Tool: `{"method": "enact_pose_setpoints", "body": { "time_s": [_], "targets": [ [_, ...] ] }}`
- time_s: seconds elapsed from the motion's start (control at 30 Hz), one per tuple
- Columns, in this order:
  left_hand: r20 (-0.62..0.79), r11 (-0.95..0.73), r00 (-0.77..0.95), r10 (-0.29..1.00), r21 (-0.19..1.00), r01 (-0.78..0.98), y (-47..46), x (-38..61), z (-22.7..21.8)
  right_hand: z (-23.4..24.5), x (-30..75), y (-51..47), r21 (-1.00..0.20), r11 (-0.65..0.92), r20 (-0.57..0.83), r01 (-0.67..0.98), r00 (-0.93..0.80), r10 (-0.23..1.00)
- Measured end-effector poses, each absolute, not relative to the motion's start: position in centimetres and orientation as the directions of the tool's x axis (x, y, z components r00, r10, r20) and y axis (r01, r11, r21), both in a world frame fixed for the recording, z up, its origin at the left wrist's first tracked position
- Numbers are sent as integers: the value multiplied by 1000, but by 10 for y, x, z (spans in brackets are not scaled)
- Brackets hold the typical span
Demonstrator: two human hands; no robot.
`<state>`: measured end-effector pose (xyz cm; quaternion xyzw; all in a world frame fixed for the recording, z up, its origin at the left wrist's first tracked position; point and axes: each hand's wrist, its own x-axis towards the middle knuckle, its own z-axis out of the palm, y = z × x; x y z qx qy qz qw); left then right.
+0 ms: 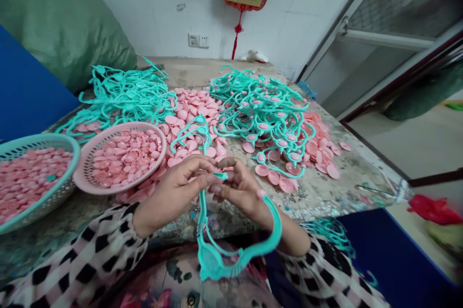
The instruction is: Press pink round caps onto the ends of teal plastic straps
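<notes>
My left hand (181, 185) and my right hand (240, 187) meet at the table's front edge, both with fingers pinched on one end of a teal plastic loop (231, 255). The loop hangs down over my lap and curves up past my right wrist. A small pink piece (261, 194) sits on the loop by my right hand. Just beyond my fingers lie loose pink discs (188, 115) and another teal loop (195, 132).
A pink basket (84, 173) and a teal basket (68, 153) on the left hold pink discs. Piles of teal loops lie at back left (123, 93) and at right (260, 105). The worn table (325, 192) ends at right, beside a doorway.
</notes>
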<state>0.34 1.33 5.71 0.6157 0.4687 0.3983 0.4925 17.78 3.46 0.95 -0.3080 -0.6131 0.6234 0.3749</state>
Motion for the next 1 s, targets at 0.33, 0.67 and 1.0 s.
{"method": "enact_pose_setpoints", "body": {
  "time_s": [0.33,0.67,1.0],
  "targets": [
    [-317,391,246,916,842,-372,14,-14,39,-60,203,46,-510,474,182,718,-448,875],
    [-362,413,209,908,856,-312,20,-2,29,-68,190,56,-668,480,258,569,-429,866],
    [-288,354,249,925,892,-281,19,12,35,20,175,39,-945,327,298,17,-370,880]
  ]
}}
